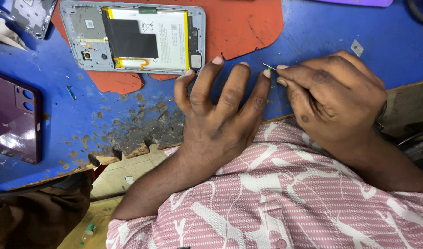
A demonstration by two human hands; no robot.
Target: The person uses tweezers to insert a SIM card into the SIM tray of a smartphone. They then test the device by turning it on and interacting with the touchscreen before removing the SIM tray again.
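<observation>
My left hand (218,113) rests palm down on the blue mat (77,117), fingers spread, one fingertip next to a tiny green part (269,70). My right hand (333,99) is curled beside it, thumb and forefinger pinched on a thin metal tool tip at that green part. An opened phone (133,37) lies face down just beyond my left fingers, showing its white battery, a black cover and the camera module.
A dark purple phone back cover (13,117) lies at the left. An orange mat (248,23) sits under the opened phone. The blue mat's near edge is worn and burnt (147,133). Another grey device part (31,14) sits top left. A small metal piece (357,47) lies at right.
</observation>
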